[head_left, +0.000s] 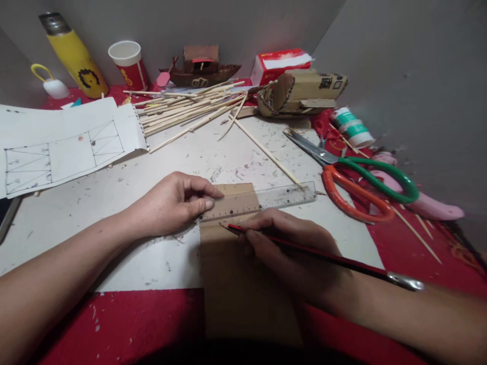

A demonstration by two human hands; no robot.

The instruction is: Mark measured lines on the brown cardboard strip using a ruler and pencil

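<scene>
A strip of brown cardboard (228, 263) lies over a white sheet (152, 268) and runs toward my body. Across its far end rests a clear plastic ruler (281, 196), sticking out to the right. My left hand (182, 200) presses the ruler's left end against the cardboard, with thumb and forefinger drawn together on it. In my right hand (289, 241) is a red and black pencil (323, 257) with a silvery end cap. Its tip is at the cardboard just below the ruler's near edge.
Wooden sticks (190, 111) lie piled at the back, near a dark model boat (201, 66) and a cardboard boat (300, 94). Scissors (342, 167) with red and green handles lie right. A drawing (68, 147) is left, before a yellow bottle (76, 61) and paper cup (129, 66).
</scene>
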